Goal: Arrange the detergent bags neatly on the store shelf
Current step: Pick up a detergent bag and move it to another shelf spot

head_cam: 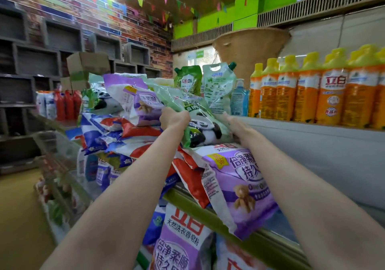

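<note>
A green detergent bag with a panda print (pixel 193 115) is held up over a messy heap of bags on the shelf. My left hand (pixel 174 118) grips its left edge and my right hand (pixel 235 123) holds its right edge from below. Under it lies a purple bag (pixel 239 184) that hangs over the green shelf edge (pixel 208 211), beside a red bag (pixel 191 178). Blue, white and red bags (pixel 108 132) are piled to the left. Another purple bag (pixel 137 96) leans behind my left hand.
Orange bottles with yellow caps (pixel 325 90) line the shelf at right. Green refill pouches (pixel 206 82) and a blue pump bottle (pixel 239 98) stand behind the heap. More purple bags (pixel 181 238) fill the lower shelf. A cardboard box (pixel 87 63) sits at the back left.
</note>
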